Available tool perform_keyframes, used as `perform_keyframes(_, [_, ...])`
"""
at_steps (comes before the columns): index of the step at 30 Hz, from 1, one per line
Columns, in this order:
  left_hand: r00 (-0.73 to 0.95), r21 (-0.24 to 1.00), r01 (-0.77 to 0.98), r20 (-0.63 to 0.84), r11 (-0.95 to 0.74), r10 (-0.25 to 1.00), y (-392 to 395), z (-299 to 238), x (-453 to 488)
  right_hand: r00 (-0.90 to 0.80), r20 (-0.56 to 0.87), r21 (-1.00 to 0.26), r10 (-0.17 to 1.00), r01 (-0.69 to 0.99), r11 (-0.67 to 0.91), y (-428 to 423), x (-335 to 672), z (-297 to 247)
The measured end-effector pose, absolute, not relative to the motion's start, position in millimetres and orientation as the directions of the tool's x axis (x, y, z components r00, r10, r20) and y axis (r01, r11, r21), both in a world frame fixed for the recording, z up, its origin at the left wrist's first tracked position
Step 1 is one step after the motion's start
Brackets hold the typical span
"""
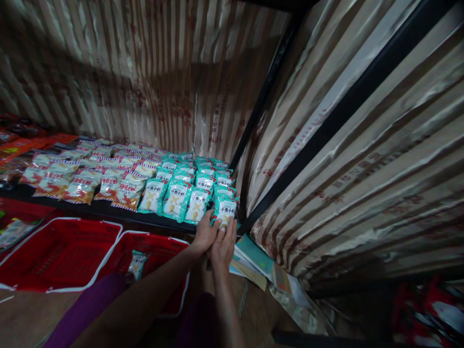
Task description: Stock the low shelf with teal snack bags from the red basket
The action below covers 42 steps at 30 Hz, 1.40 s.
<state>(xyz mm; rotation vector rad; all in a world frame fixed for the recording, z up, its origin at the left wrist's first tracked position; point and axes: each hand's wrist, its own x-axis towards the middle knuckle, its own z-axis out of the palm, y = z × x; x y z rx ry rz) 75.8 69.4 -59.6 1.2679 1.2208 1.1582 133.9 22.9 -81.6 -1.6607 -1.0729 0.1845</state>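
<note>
Rows of teal snack packets (188,193) lie on a dark shelf (108,209), with red-striped packets (108,181) to their left. My left hand (205,234) and my right hand (223,245) are side by side at the shelf's front edge. Both touch the front teal packet (225,209) of the rightmost row. The left thumb and fingers pinch its lower left corner. The right hand's fingers lie stretched against its bottom edge.
Two red baskets (54,251) stand below the shelf; the right basket (159,241) holds one teal packet (137,265). Flat cardboard and papers (253,263) lie on the floor. Striped foil sheeting covers the back and right walls, crossed by black frame bars (326,130).
</note>
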Motion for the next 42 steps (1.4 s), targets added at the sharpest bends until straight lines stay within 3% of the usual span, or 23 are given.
perform_keyframes(8, [0.004, 0.992, 0.075, 0.099, -0.099, 0.995, 67, -58, 72, 0.602, 0.355, -0.88, 0.715, 0.474, 0.037, 45, 142, -64])
perform_keyframes(15, [0.09, 0.906, 0.328, 0.252, -0.268, 0.964, 72, -62, 71, 0.64, 0.269, -0.901, 0.719, 0.431, -0.046, 69, 154, -49])
perform_keyframes(23, [0.139, 0.844, 0.425, 0.297, -0.328, 0.945, 75, -73, 71, 0.652, 0.176, -0.899, 0.737, 0.412, -0.15, 82, 159, -32])
perform_keyframes(34, [0.184, 0.786, 0.512, 0.293, -0.346, 0.938, 71, -61, 75, 0.587, 0.259, -0.904, 0.767, 0.426, -0.021, 88, 164, -37])
perform_keyframes(42, [0.168, 0.79, 0.501, 0.313, -0.354, 0.935, 69, -65, 79, 0.587, 0.277, -0.884, 0.761, 0.466, -0.038, 91, 164, -40])
